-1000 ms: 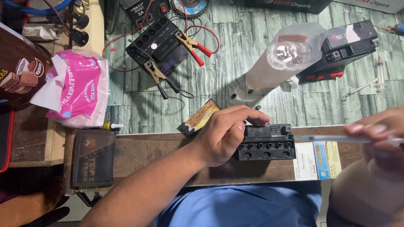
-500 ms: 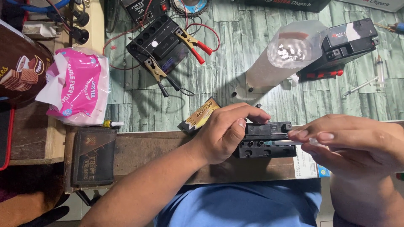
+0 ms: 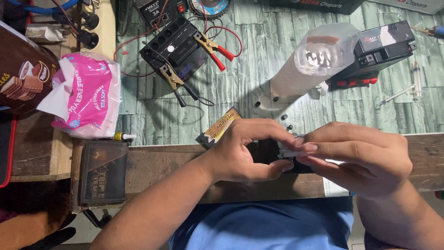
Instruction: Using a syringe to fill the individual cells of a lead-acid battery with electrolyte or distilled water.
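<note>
A small black battery [image 3: 267, 149] with a row of filler holes lies on a wooden plank [image 3: 166, 162] and is mostly hidden by both hands. My left hand [image 3: 240, 150] grips its left end, thumb below and fingers over the top. My right hand [image 3: 356, 155] pinches a thin clear syringe [image 3: 289, 152] whose tip shows between the two hands, right over the battery's top. The rest of the syringe is hidden inside the right hand.
Beyond the plank lie a black battery with clamp leads [image 3: 178, 48], a clear plastic bottle [image 3: 314, 60], another black battery [image 3: 384, 46] and a spare syringe [image 3: 416, 78]. A yellow-black packet [image 3: 219, 127], pink tissue pack [image 3: 83, 95] and brown wallet [image 3: 101, 173] sit left.
My right hand has come in from the right edge with the syringe and now covers the battery's right half. My left hand has curled more tightly around the battery.
</note>
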